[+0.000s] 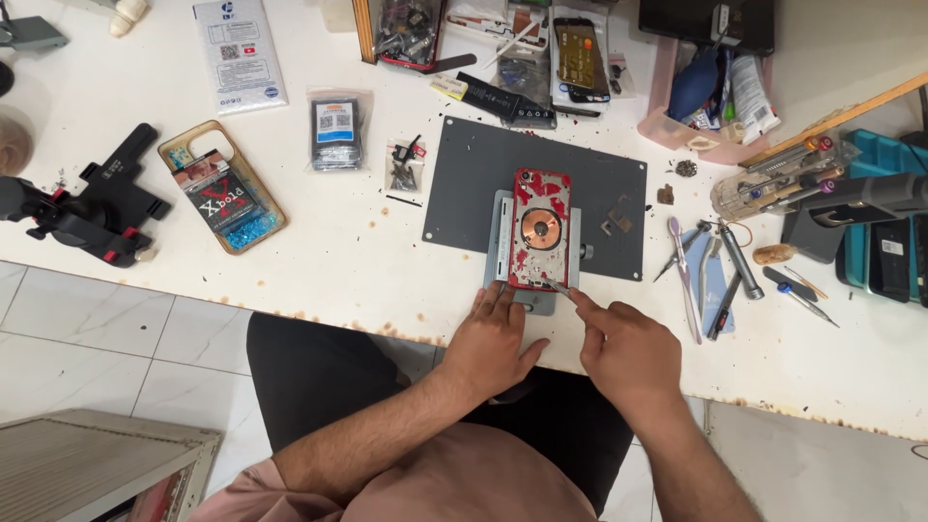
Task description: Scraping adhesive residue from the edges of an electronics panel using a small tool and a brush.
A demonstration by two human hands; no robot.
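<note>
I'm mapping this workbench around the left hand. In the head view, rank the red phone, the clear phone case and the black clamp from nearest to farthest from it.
1. Red phone, just above the left hand.
2. Clear phone case, off to the left.
3. Black clamp, at the far left edge.

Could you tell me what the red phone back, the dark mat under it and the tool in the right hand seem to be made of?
Red phone back: likely glass or paint over metal, since red flakes are chipped away to grey around a copper-coloured coil ring.
Dark mat: matte grey, flat, probably rubber or silicone, though that is uncertain.
Tool in the right hand: thin, shiny, apparently metal.
</note>
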